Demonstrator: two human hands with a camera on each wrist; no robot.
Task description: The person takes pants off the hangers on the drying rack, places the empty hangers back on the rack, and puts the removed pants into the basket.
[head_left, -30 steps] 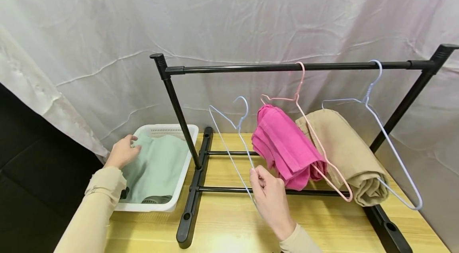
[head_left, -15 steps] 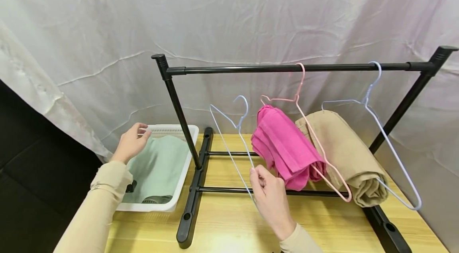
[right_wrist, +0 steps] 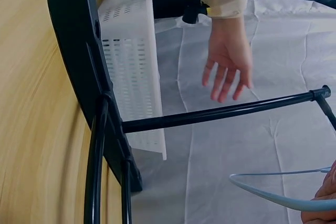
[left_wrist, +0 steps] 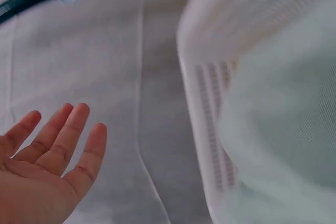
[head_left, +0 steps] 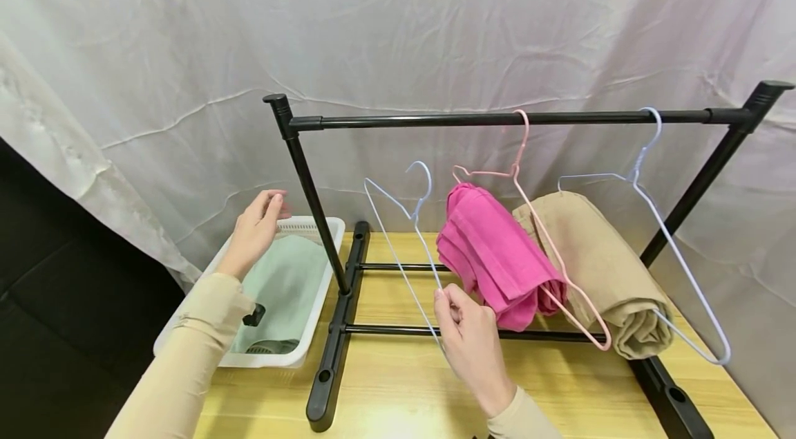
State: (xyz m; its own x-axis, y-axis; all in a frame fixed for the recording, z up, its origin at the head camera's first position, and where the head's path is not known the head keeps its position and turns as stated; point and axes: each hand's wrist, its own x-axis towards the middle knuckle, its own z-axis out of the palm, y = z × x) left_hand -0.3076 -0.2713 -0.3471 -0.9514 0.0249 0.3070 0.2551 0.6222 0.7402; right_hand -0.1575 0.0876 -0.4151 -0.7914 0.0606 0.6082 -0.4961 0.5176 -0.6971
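My left hand (head_left: 253,233) hovers above the white basket (head_left: 309,328), its fingers extended and holding nothing. A pale green folded cloth (head_left: 286,280) lies in that basket. In the left wrist view the palm of the left hand (left_wrist: 42,177) shows beside the basket wall. Low in front of the rack, my right hand (head_left: 474,349) pinches the side of a light blue wire hanger (head_left: 428,184), which bears no garment. The hanger's hook points up, below the rack's bar and apart from it. Only part of the right hand (right_wrist: 321,203) shows in its wrist view.
A black clothes rack (head_left: 404,122) stands on the wooden table (head_left: 392,390). From its bar hang a pink hanger (head_left: 519,142) with a folded magenta garment (head_left: 497,256) and a blue hanger (head_left: 651,131) with a rolled khaki garment (head_left: 591,259). A pale curtain (head_left: 398,31) hangs behind.
My left hand has risen from the basket's left side and moved right and away from me, above the green cloth. The right hand stays in place while the hanger's hook tilts up slightly.
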